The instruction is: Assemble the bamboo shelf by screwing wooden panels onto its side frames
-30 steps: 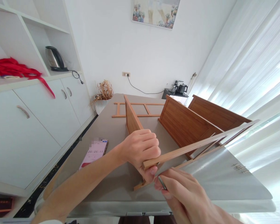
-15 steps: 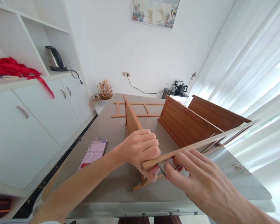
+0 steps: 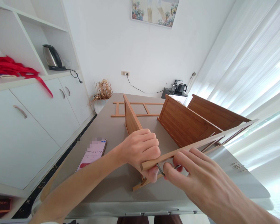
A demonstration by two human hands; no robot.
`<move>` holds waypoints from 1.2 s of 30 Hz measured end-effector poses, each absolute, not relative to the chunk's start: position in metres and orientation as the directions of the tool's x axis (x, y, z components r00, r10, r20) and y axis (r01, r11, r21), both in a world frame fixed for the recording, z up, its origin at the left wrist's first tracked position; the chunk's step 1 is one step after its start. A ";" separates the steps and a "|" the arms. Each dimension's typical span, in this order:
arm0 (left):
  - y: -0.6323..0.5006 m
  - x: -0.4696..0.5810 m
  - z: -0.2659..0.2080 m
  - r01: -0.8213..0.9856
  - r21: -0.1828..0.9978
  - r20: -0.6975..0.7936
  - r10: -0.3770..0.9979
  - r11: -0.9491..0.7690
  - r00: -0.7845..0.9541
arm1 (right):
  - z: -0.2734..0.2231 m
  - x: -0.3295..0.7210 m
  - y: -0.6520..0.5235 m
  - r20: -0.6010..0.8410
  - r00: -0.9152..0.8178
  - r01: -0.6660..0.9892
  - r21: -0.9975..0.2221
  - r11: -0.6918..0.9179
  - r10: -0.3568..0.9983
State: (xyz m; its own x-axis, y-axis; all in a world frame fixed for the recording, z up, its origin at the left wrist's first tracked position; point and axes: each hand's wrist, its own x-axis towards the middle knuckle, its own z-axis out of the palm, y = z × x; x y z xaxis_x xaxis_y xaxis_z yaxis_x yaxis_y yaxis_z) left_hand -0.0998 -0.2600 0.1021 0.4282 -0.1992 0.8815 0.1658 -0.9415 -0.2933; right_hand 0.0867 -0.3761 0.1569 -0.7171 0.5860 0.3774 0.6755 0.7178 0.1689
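My left hand [image 3: 142,149] is closed around the near corner where a wooden shelf board [image 3: 132,118] meets a wooden side frame [image 3: 189,146]. Its thumb lies under the frame's upper rail. My right hand [image 3: 196,171] pinches a bent metal hex key [image 3: 160,169] between thumb and fingers. The tip of the key meets the side frame's rail close to its end, just right of my left thumb. Whatever the tip sits in is too small to make out. Two more brown boards, a nearer one [image 3: 189,121] and a farther one [image 3: 219,110], stand on edge against the frame.
A second ladder-like wooden frame [image 3: 130,115] lies flat at the back of the grey table [image 3: 102,189]. A phone with a running timer [image 3: 93,152] lies at left. Several screws [image 3: 239,167] are at right. A kettle [image 3: 52,57] stands on the white shelf.
The hex key's bent part has shifted very slightly in my right fingers. Both hands and the wooden parts stay in nearly the same place; the view has shifted a little.
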 end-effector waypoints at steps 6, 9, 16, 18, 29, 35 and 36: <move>-0.260 -0.099 0.103 0.158 -0.309 0.875 -0.215 -0.938 0.434 | 0.156 0.087 -0.376 0.374 -0.714 0.683 0.183 0.707 0.592; -0.259 -0.099 0.102 0.162 -0.310 0.872 -0.212 -0.937 0.441 | 0.157 0.085 -0.375 0.375 -0.713 0.684 0.187 0.705 0.593; -0.258 -0.099 0.098 0.158 -0.305 0.880 -0.214 -0.939 0.425 | 0.157 0.083 -0.379 0.389 -0.681 0.707 0.131 0.695 0.620; -0.258 -0.099 0.098 0.144 -0.298 0.886 -0.217 -0.944 0.411 | 0.152 0.080 -0.382 0.357 -0.660 0.710 0.011 0.704 0.661; -0.255 -0.106 0.103 0.020 -0.261 0.861 -0.224 -0.965 0.458 | 0.132 0.052 -0.395 0.028 -0.457 0.417 -0.876 0.242 0.889; -0.254 -0.107 0.103 0.048 -0.298 0.849 -0.242 -0.953 0.470 | 0.119 0.052 -0.392 0.159 -0.471 0.343 -0.873 0.347 0.867; -0.254 -0.107 0.102 0.065 -0.301 0.856 -0.239 -0.951 0.459 | 0.118 0.051 -0.392 0.189 -0.465 0.341 -0.864 0.372 0.865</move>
State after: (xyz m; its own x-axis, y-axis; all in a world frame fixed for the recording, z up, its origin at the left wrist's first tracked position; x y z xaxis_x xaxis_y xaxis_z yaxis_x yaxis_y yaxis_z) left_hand -0.1068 -0.2535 0.1025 0.4591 -0.2391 0.8556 0.0653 -0.9514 -0.3009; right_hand 0.0514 -0.3922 0.1175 -0.4655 0.8647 0.1887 0.3406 0.3719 -0.8635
